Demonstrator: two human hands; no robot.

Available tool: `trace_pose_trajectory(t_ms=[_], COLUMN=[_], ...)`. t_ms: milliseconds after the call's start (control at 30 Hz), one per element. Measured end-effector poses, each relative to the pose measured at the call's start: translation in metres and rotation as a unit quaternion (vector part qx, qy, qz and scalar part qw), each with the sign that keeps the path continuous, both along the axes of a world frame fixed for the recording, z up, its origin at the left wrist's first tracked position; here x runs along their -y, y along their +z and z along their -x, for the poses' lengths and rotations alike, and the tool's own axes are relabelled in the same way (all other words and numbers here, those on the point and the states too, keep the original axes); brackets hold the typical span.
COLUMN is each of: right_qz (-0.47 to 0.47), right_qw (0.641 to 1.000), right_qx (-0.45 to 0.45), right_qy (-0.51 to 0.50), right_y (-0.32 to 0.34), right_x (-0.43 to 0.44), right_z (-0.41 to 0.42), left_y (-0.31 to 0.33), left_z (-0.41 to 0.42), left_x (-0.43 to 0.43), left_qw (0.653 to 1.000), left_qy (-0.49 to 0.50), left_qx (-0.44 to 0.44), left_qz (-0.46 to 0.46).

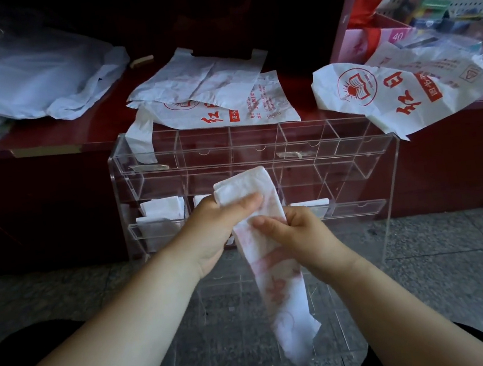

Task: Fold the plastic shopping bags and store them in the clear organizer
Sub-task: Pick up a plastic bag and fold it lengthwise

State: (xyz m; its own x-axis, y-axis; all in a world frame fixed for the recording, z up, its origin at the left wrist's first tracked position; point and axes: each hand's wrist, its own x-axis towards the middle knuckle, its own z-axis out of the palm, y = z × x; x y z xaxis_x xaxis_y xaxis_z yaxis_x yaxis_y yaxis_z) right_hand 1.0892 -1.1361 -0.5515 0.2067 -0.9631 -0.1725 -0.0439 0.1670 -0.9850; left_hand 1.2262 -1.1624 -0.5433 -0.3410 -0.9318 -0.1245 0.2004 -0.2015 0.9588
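I hold a white plastic bag with red print, folded into a long narrow strip (282, 294), in front of the clear organizer (386, 170). My left hand (213, 232) pinches its folded top end, thumb on the front. My right hand (299, 236) grips the strip just below, and the rest hangs down toward the floor. Folded white bags (161, 213) sit in the organizer's lower left compartments. The upper compartments look empty apart from a handle of a flat bag (224, 105) drooping in.
Loose white bags lie on the dark red counter (44, 138) behind the organizer: a flat pile in the middle, another printed bag (400, 91) at right over the edge. Clear plastic sheeting (20, 76) is heaped at left. A cluttered shelf (425, 5) stands at right. Grey stone floor (65, 298) below.
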Motion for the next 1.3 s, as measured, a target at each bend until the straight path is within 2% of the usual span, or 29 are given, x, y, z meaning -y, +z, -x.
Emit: trace_pose_trajectory(t_ms=[67,133,300,400,500,633,867,1000,1133,1300], right_qz=[-0.010,-0.026,-0.060,-0.065,-0.057,-0.054,-0.079,-0.077,-0.075,-0.105], right_qw=[1.000,0.998,0.989,0.994,0.997,0.997,0.988,0.994,0.997,0.994], right_qx=[-0.003,-0.047,-0.112,-0.078,-0.042,-0.057,-0.117,-0.079,-0.026,-0.007], right_qy=[0.009,0.036,0.074,0.048,0.013,0.020,0.069,0.021,-0.024,0.017], right_y=[-0.003,-0.008,-0.021,-0.021,-0.019,-0.021,-0.025,-0.026,-0.023,-0.025], right_x=[0.000,0.000,-0.002,0.001,0.005,0.004,-0.002,0.003,0.007,0.004], right_z=[-0.002,-0.003,-0.002,-0.002,0.000,0.000,-0.002,-0.004,0.000,-0.001], left_y=[0.002,0.007,0.017,0.006,-0.011,-0.017,0.002,-0.015,-0.027,-0.020], left_z=[0.005,0.004,-0.020,-0.024,-0.005,0.007,-0.021,-0.007,0.001,-0.008], left_x=[0.002,0.007,0.032,0.031,0.009,0.005,0.034,0.017,0.004,0.016], left_qw=[0.999,0.997,0.987,0.990,0.997,0.998,0.993,0.995,0.998,0.993], left_qy=[0.027,0.063,0.142,0.102,0.020,0.030,0.076,0.031,0.006,0.084], left_qx=[0.035,0.038,-0.053,-0.065,0.008,0.044,-0.074,0.007,0.052,0.067], left_qz=[-0.012,-0.023,-0.045,-0.078,-0.071,-0.031,-0.057,-0.093,-0.047,-0.050])
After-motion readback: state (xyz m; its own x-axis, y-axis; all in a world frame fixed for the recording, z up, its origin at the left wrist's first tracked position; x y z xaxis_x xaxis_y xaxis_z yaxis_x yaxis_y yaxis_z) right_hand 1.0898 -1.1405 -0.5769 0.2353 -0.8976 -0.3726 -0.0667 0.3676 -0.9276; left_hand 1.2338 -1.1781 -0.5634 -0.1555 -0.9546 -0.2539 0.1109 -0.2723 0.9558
